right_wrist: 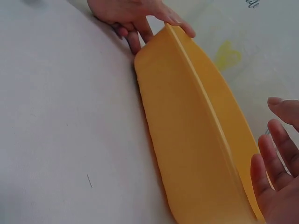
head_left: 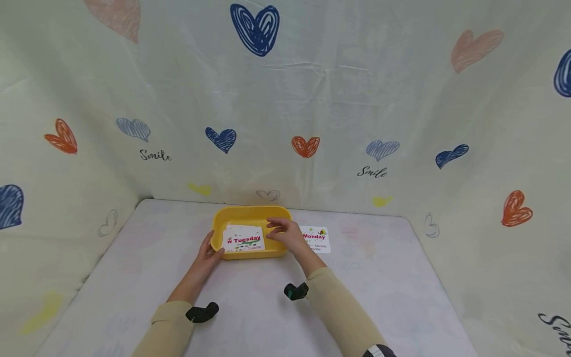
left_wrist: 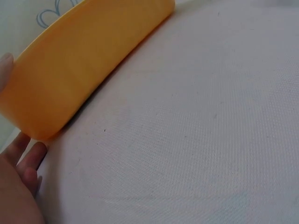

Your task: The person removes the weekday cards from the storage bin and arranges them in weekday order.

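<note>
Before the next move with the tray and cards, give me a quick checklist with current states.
1. Left hand has a hold on the yellow tray: ok, it grips the tray's left end, thumb at the rim.
2. Right hand free: ok, fingers apart at the tray's right part, holding nothing.
3. Tuesday card inside the tray, printed side up: ok.
4. Monday card fully in the head view: not ok, it lies on the table to the tray's right, its left part hidden by the right hand and wrist.
5. Number of cards under the Tuesday one: cannot tell.
</note>
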Demonstrator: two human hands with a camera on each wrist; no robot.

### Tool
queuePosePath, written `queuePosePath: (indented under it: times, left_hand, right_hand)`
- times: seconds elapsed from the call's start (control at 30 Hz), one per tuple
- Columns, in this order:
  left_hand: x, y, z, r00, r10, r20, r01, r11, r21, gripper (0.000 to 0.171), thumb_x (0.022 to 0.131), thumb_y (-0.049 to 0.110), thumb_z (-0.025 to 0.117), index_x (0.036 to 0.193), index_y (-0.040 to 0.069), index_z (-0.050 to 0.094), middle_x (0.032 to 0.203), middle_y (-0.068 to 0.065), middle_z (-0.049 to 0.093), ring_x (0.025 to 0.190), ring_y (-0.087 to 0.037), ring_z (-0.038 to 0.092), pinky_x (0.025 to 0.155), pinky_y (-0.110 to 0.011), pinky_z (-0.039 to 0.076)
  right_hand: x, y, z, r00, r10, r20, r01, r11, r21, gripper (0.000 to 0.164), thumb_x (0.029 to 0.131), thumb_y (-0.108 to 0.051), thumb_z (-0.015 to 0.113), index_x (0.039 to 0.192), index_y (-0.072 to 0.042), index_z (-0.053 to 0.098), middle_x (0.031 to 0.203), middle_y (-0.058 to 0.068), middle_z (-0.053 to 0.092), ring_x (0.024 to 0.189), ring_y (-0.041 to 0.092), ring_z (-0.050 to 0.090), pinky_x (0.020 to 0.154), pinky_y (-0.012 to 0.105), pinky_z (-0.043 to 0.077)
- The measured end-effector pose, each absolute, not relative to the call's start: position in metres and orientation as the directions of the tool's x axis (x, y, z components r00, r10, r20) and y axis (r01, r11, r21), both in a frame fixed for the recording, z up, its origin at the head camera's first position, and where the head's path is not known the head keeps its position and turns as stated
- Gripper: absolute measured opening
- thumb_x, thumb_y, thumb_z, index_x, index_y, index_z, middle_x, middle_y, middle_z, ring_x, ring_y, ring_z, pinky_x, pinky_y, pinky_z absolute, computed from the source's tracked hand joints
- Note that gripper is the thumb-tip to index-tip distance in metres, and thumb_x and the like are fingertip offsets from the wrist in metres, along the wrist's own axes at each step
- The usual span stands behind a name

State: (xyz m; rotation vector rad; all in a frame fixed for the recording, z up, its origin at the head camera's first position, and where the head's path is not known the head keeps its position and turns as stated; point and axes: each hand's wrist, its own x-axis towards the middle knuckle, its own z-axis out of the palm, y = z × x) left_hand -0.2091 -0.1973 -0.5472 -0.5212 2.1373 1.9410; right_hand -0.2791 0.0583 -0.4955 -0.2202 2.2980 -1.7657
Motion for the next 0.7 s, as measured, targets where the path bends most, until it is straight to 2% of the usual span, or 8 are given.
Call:
queuePosePath:
  times: [0.13, 0.37, 0.7]
  left_hand:
    - [-0.21, -0.196, -0.548, -0.914, -0.135, -0.382, -0.394, 0.077, 0.916, 0.084, 0.095, 0.031, 0.065, 0.156, 0.042, 0.009, 0.157, -0.017, 0.017, 0.132, -0.038, 0.033, 0.112, -0.056, 0.024]
    - [-0.208, -0.196, -0.548, -0.927, -0.138, -0.349, -0.364, 0.109, 0.925, 0.082, 0.095, 0.03, 0.065, 0.157, 0.038, 0.01, 0.156, -0.02, 0.02, 0.128, -0.037, 0.036, 0.111, -0.057, 0.025]
    - [-0.207, -0.197, -0.549, -0.938, -0.115, -0.327, -0.335, 0.064, 0.94, 0.08, 0.096, 0.026, 0.064, 0.157, 0.037, 0.012, 0.157, -0.019, 0.019, 0.129, -0.038, 0.035, 0.112, -0.056, 0.024]
  right_hand:
    - [-0.282, 0.052, -0.501, -0.955, -0.282, -0.096, 0.013, 0.283, -0.959, 0.041, 0.086, -0.002, 0.072, 0.126, -0.007, 0.064, 0.115, 0.011, 0.065, 0.094, 0.021, 0.06, 0.082, 0.027, 0.054]
    - [-0.286, 0.045, -0.507, -0.943, -0.305, -0.13, 0.009, 0.368, -0.93, 0.04, 0.086, -0.004, 0.074, 0.125, -0.011, 0.065, 0.11, 0.002, 0.064, 0.096, 0.02, 0.057, 0.081, 0.027, 0.055]
    - [-0.297, 0.039, -0.511, -0.903, -0.389, -0.185, -0.012, 0.453, -0.891, 0.045, 0.084, -0.005, 0.076, 0.128, -0.008, 0.062, 0.113, 0.008, 0.061, 0.095, 0.02, 0.057, 0.082, 0.026, 0.055]
